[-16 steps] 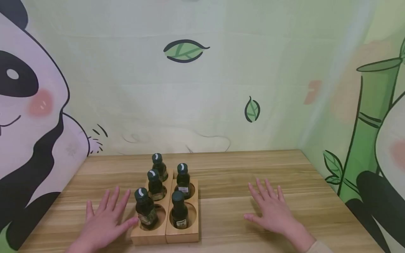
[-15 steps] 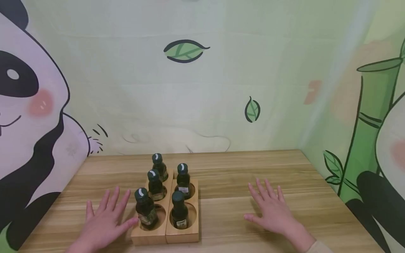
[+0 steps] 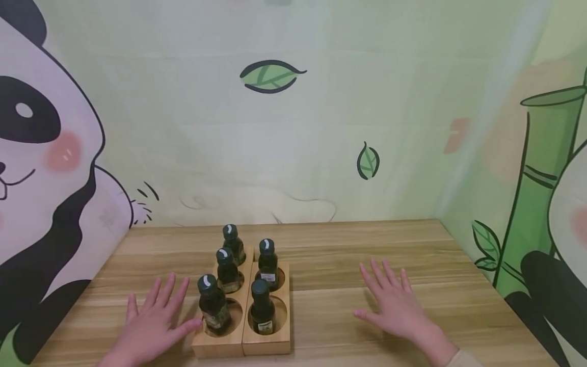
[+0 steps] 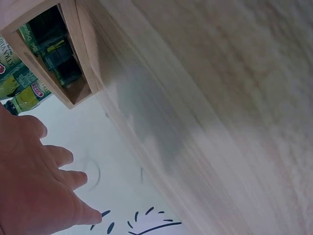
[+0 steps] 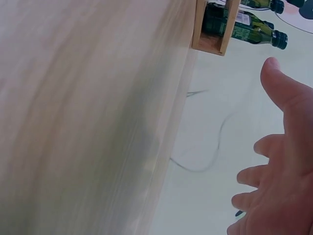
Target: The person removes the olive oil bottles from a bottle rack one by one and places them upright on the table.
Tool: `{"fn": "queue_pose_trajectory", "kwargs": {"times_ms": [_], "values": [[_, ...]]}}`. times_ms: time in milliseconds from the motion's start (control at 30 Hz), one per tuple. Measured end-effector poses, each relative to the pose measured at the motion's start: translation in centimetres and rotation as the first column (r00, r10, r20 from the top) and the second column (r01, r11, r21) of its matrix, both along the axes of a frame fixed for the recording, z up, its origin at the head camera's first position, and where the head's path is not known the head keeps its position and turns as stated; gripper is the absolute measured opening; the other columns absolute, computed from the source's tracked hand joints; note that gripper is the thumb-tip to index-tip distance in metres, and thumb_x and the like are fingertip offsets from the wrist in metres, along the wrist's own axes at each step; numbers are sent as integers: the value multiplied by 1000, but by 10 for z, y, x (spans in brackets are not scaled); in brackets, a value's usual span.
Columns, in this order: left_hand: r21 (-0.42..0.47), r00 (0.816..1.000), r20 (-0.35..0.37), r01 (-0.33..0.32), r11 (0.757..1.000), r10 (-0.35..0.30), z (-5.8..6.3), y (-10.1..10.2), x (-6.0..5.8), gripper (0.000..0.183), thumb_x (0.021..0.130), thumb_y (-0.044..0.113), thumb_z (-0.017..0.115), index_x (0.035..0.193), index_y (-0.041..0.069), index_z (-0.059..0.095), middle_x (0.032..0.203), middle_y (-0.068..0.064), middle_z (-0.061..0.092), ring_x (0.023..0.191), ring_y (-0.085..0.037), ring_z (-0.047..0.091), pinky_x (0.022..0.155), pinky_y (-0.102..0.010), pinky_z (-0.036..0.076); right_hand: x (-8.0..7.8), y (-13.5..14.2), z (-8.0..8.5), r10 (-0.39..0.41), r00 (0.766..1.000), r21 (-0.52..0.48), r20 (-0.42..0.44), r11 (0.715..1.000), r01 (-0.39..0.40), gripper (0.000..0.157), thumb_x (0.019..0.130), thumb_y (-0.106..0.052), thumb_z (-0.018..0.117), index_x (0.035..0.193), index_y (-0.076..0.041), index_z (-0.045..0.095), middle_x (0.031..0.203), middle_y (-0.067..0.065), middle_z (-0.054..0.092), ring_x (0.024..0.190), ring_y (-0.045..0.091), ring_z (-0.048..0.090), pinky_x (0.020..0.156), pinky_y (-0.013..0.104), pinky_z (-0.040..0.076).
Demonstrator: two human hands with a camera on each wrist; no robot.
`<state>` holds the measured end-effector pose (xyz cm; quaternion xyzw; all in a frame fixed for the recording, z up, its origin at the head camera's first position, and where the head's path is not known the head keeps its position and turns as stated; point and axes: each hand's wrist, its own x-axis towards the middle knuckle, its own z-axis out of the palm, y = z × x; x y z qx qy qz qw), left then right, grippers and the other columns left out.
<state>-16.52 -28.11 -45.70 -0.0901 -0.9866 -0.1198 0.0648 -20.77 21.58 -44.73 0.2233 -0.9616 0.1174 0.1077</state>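
Note:
Several dark bottles with dark caps stand upright in two wooden racks side by side: three in the left rack (image 3: 217,349), two in the right rack (image 3: 267,347). The front left bottle (image 3: 214,311) is nearest my left hand (image 3: 149,326), whose fingers are spread, its thumb tip at the left rack's edge; contact cannot be told. Well to the right of the racks is my right hand (image 3: 399,311), fingers spread, holding nothing. In the left wrist view, green-and-yellow labels show on the bottles (image 4: 29,95). A green glass bottle (image 5: 252,33) leans out of view partly behind the rack's wall in the right wrist view.
A wood-grain table (image 3: 330,285) carries the racks. Behind it hangs a pale green cloth backdrop (image 3: 192,112) with printed leaves, meeting the table's back edge. Printed pandas and bamboo (image 3: 541,153) cover the sides.
The head view has shifted slightly, so the racks and backdrop appear a little lower and further right. Both hands keep their spread pose, and the bottles stay in their racks.

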Motion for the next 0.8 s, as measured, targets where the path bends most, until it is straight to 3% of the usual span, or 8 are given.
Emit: {"fn": "queue_pose_trajectory", "kwargs": {"times_ms": [233,467,600,800], "values": [[24,998,-53,21,1000,-20,5,2,3,101,84,68,63,156,6,29,158,-29,19,142,-52,15,101,-80,-3,-2,-9,6,38,999,-123,-24,992,-40,94,84,-50,75,155,-6,31,158,22,25,144,46,17,110,70,11],[72,995,-96,43,997,-36,11,7,4,114,73,74,71,149,-4,37,151,-33,31,135,-54,30,100,-78,21,-7,-21,14,67,994,-284,-89,955,-90,90,81,-37,81,150,1,38,152,24,38,138,47,31,109,66,25],[178,999,-40,38,983,-32,14,10,4,120,69,72,75,149,-7,34,149,-34,34,130,-56,37,99,-72,33,-10,-26,15,60,993,-379,-99,921,-93,84,80,-32,82,147,1,43,147,24,45,133,47,39,105,65,32],[326,999,46,-4,945,-11,18,15,10,119,67,60,84,150,-7,33,146,-35,38,125,-55,44,95,-63,45,-11,-34,17,47,998,-505,-48,861,-65,78,80,-28,83,144,-2,48,144,22,48,130,46,44,104,65,34]]}}
